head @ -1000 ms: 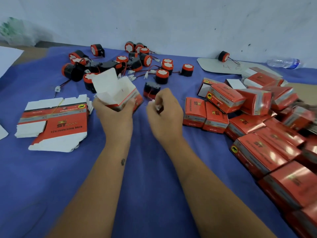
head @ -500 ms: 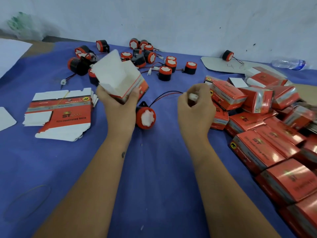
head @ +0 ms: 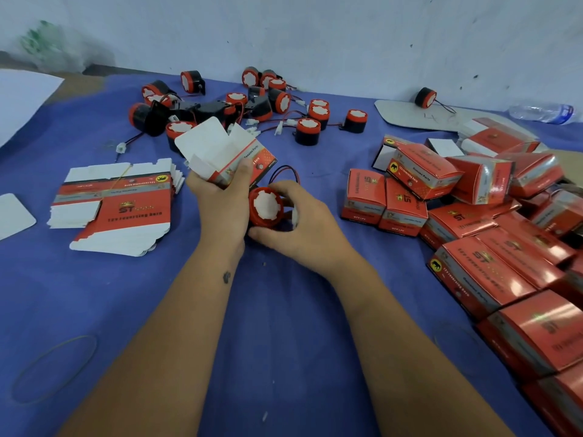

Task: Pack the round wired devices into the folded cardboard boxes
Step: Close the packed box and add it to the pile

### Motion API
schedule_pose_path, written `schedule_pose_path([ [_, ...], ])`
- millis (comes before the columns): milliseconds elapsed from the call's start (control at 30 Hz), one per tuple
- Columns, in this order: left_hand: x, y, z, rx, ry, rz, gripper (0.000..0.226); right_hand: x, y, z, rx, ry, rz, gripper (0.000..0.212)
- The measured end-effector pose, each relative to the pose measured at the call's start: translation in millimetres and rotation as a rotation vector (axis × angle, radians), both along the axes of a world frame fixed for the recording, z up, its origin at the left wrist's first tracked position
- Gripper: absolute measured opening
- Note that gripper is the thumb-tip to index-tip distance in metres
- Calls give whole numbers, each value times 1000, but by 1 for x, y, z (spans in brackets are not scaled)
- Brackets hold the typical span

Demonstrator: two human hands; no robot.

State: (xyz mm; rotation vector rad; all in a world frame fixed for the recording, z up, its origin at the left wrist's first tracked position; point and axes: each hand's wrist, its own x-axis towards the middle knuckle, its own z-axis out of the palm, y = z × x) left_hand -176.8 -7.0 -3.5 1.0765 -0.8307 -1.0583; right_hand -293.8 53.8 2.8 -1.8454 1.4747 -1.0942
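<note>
Since half a second ago: the right hand [head: 310, 227] swung in from about 3 o'clock with the horn, so the round device [head: 266, 207] now sits dead centre, touching the left hand [head: 222, 205].
Device: white face up toward the camera, red rim, its red and black wires [head: 285, 171] looping up behind it.
Right grip: fingers curled round the device, and a white connector pokes out between them.
Left grip: thumb and fingers wrapped on the open box [head: 225, 156], white flaps up and mouth tilted to 11 o'clock, dropped lower than it was.
Meaning for the task: looks to me like the insert is next, device is right under the box but not in it yet.
Loose devices [head: 310, 116]: scattered at 12 o'clock by the wall.
Flat box blanks [head: 121, 205]: stack at 9 o'clock.
Packed boxes [head: 473, 222]: big pile from 2 to 5 o'clock.
Table: blue cloth [head: 277, 357], rubber band [head: 53, 370] at 8 o'clock, water bottle [head: 541, 112] lying at 1 o'clock.
Room: scuffed pale wall [head: 347, 36] right behind.
</note>
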Motion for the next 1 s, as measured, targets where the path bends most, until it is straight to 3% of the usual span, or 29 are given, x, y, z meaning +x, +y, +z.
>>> schedule_pose_path([
  [133, 3, 4, 1, -58, 21, 35, 45, 3, -2, 0, -147, 49, -125, 49],
  [300, 7, 9, 2, -174, -276, -50, 75, -4, 3, 12, -469, -210, -480, 46],
  [400, 3, 14, -1, -168, -495, -227, 76, -5, 7, 17, -569, -209, -488, 60],
  [467, 1, 19, -1, -180, -584, -318, 68, 0, 8, 17, -568, -104, -423, 65],
  [600, 1, 21, 0, -185, -638, -389, 48, 5, 7, 12, -531, 86, -455, 54],
  [733, 1, 20, 1, -160, -642, -386, 55, -5, 5, 9, -454, 183, -536, 51],
  [833, 1, 20, 1, -169, -652, -398, 55, -8, 3, 8, -426, 310, -472, 53],
  [1000, 4, 17, 0, -174, -648, -419, 56, -3, 0, 8, -413, 368, -435, 52],
])
